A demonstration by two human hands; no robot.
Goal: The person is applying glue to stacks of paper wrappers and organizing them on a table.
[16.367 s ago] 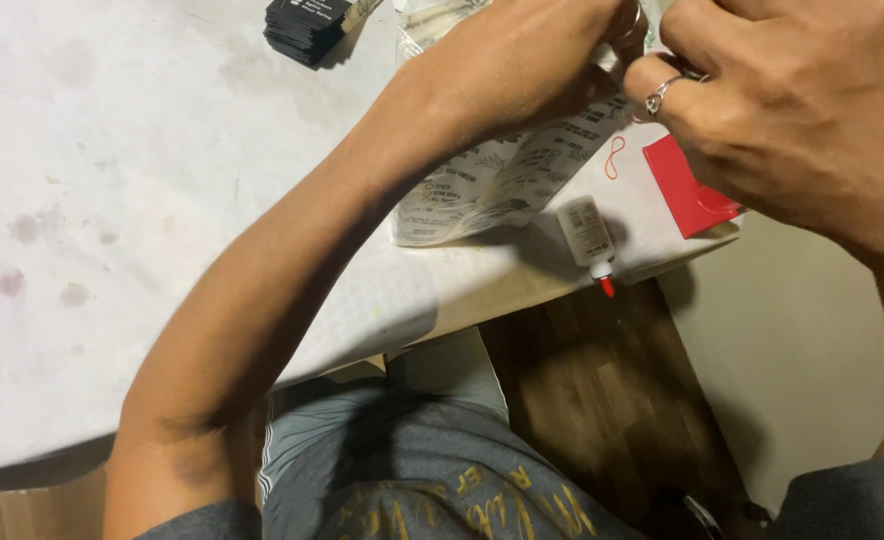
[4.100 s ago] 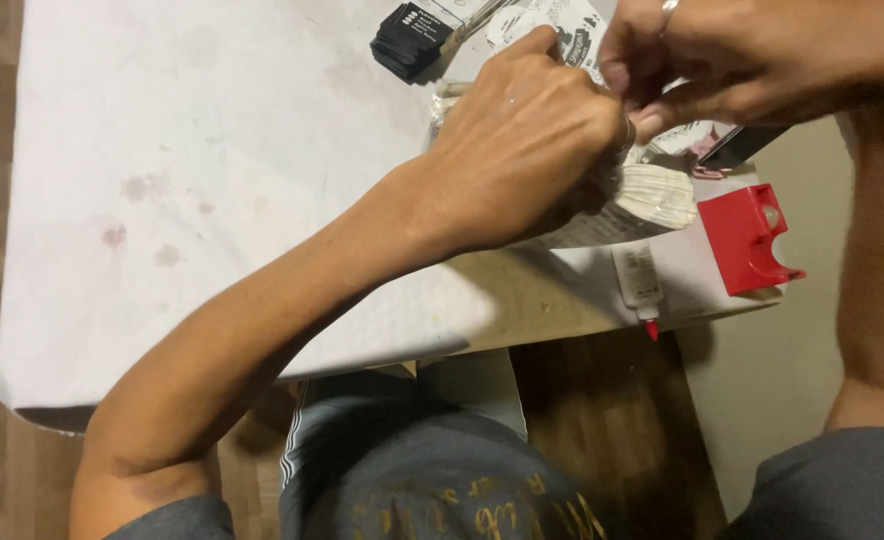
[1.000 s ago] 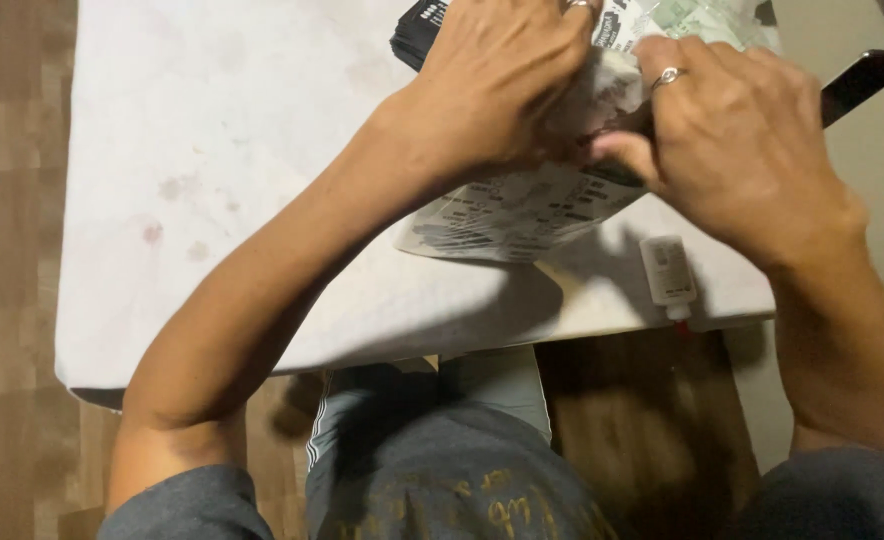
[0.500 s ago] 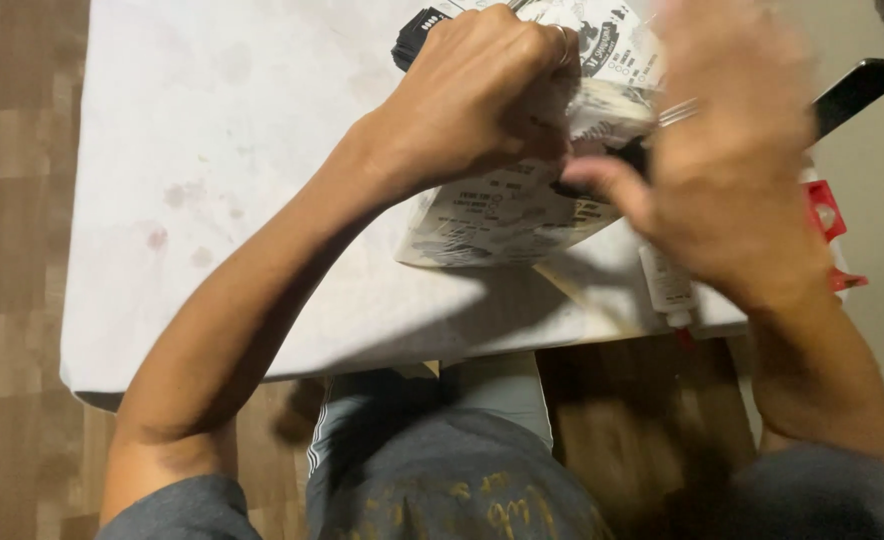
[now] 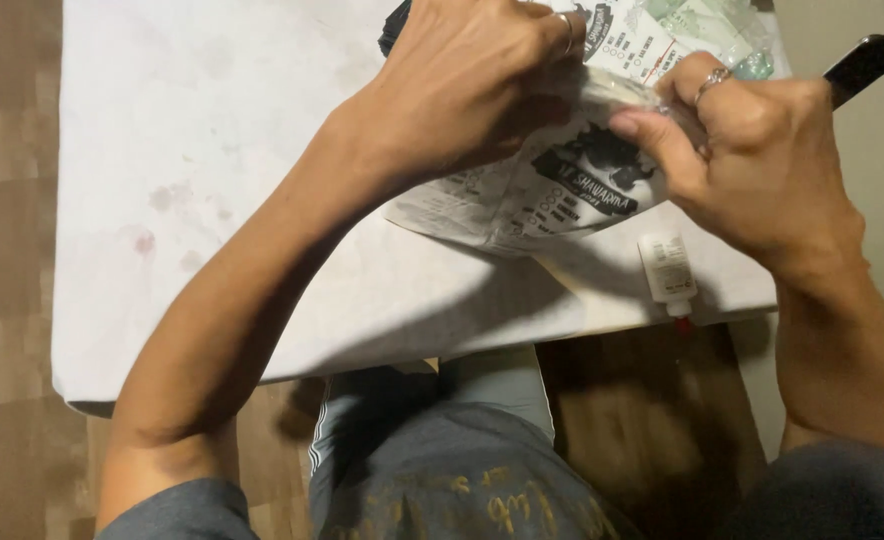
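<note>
Where the bottom of the view shows the person's lap in grey cloth with yellow lettering, a wooden floor (image 5: pixel 652 420) lies beyond the knees and the near edge of a white, faintly stained table (image 5: pixel 212 180) crosses above it. Just inside that edge, toward the right, a small white bottle with a red tip (image 5: pixel 668 270) lies on its side, tip pointing off the table toward the person, and nothing touches it.

Further in, both hands meet on a printed paper wrapper (image 5: pixel 552 195) with black lettering, bundled around something that cannot be made out. The wrapper rests on the table, its long axis running from the near left up toward the far right, so its near-left corner lies flat and free while the far end is held. The left hand (image 5: pixel 472 80) is closed over the upper left part, fingers curled onto the paper from above, a ring showing. The right hand (image 5: pixel 752 165), also ringed, pinches the right edge between thumb and fingers. Both are on the paper, with the left covering more of it.

Behind the hands, more printed paper sheets (image 5: pixel 682 30) spread toward the far edge, and a dark flat object (image 5: pixel 867 60), perhaps a phone, juts in at the top right.
</note>
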